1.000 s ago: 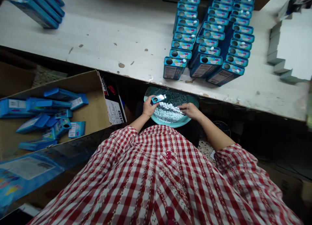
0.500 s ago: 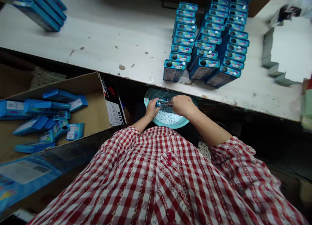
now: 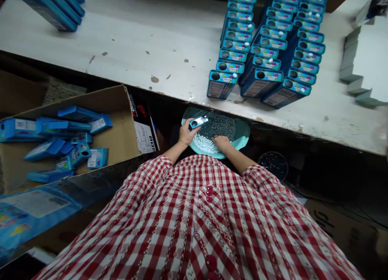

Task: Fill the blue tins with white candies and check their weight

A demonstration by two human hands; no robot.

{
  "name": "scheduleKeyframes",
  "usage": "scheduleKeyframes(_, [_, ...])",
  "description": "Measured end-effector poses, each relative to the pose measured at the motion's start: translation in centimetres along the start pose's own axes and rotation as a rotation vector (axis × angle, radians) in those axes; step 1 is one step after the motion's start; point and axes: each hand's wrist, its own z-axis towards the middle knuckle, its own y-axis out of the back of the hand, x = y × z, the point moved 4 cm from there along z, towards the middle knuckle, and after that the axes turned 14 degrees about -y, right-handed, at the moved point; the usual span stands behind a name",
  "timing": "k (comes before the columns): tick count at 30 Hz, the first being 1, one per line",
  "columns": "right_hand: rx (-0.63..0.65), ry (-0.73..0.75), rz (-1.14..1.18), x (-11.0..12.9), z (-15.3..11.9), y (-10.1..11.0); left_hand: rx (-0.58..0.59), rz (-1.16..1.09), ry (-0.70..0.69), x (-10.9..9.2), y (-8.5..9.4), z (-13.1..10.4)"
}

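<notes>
My left hand [image 3: 187, 132] is closed on a small blue candy box [image 3: 198, 121], which it holds tilted over the left part of a turquoise basin [image 3: 244, 136]. A dark round hole shows on the box's end, and whitish bits sit at its far corner. Small white candies [image 3: 204, 144] fill the bottom of the basin. My right hand [image 3: 222, 143] is down among the candies, its fingers curled and pointing left. The fingertips are partly hidden, so what they grip cannot be made out.
Upright blue boxes [image 3: 222, 84] stand in rows on the white table [image 3: 127, 53], with several more [image 3: 57, 13] at far left. On my left, a cardboard carton [image 3: 121, 130] holds loose blue boxes [image 3: 72, 156]. White stacked cartons [image 3: 366, 57] stand at right.
My right hand has moved away from the box, down into the candies; a shiny thing that was between the hands is no longer visible. My left hand has turned the box's end upward.
</notes>
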Motion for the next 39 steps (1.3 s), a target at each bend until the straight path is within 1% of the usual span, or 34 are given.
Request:
scheduleKeyframes(1, [0.017,0.021,0.017,0.0,0.3,-0.2,-0.008,-0.001,0.007,0.1,0.0,0.0])
scheduleKeyframes(3, [0.049,0.060,0.062,-0.8,0.5,-0.2,-0.025,-0.006,0.021,0.3,0.1,0.0])
scheduleKeyframes(6, [0.073,0.127,0.149,-2.7,-0.3,0.9,-0.041,-0.021,0.028,0.4,0.1,0.1])
scheduleKeyframes(9, [0.052,0.170,0.244,-4.2,-2.3,3.1,-0.030,-0.023,0.030,0.4,0.0,0.0])
scheduleKeyframes(12, [-0.027,0.217,0.401,-4.5,-5.0,6.4,0.030,-0.003,-0.005,0.0,-0.5,-0.1])
scheduleKeyframes(14, [-0.082,0.234,0.427,-4.0,-6.5,8.7,0.076,0.029,-0.050,-0.4,-0.9,-0.1])
scheduleKeyframes(16, [-0.124,0.214,0.318,-2.9,-7.6,10.6,0.118,0.067,-0.092,-0.8,-1.2,-0.1])
scheduleKeyframes(18, [-0.151,0.161,0.156,-1.5,-8.4,12.1,0.155,0.094,-0.121,-1.1,-1.5,-0.1])
scheduleKeyframes(20, [-0.157,0.102,0.013,0.2,-8.8,13.1,0.184,0.108,-0.144,-1.3,-1.7,-0.2])
scheduleKeyframes(23, [-0.161,0.034,-0.106,2.3,-9.4,14.0,0.198,0.109,-0.161,-1.3,-1.9,-0.3])
scheduleKeyframes(25, [-0.175,0.019,-0.138,2.6,-9.9,14.4,0.184,0.101,-0.160,-1.3,-1.8,-0.4])
scheduleKeyframes(26, [-0.182,0.017,-0.144,2.4,-10.2,14.6,0.169,0.094,-0.156,-1.3,-1.6,-0.4])
scheduleKeyframes(28, [-0.200,0.023,-0.128,0.8,-10.7,14.6,0.134,0.080,-0.140,-1.3,-1.2,-0.5])
scheduleKeyframes(30, [-0.220,0.013,-0.070,-1.8,-10.7,14.0,0.107,0.065,-0.123,-1.4,-0.8,-0.5])
scheduleKeyframes(32, [-0.229,-0.023,0.004,-4.4,-9.9,12.7,0.091,0.052,-0.112,-1.5,-0.4,-0.5])
scheduleKeyframes(34, [-0.232,-0.096,0.039,-6.0,-8.1,10.5,0.075,0.042,-0.098,-1.6,-0.2,-0.4])
scheduleKeyframes(36, [-0.215,-0.188,0.010,-6.0,-5.8,7.8,0.055,0.032,-0.074,-1.5,0.0,-0.3])
scheduleKeyframes(37, [-0.185,-0.199,-0.004,-5.4,-4.7,6.4,0.048,0.026,-0.062,-1.4,0.0,-0.3])
scheduleKeyframes(39, [-0.114,-0.166,-0.021,-3.4,-2.6,3.8,0.039,0.013,-0.044,-1.3,0.1,-0.4])
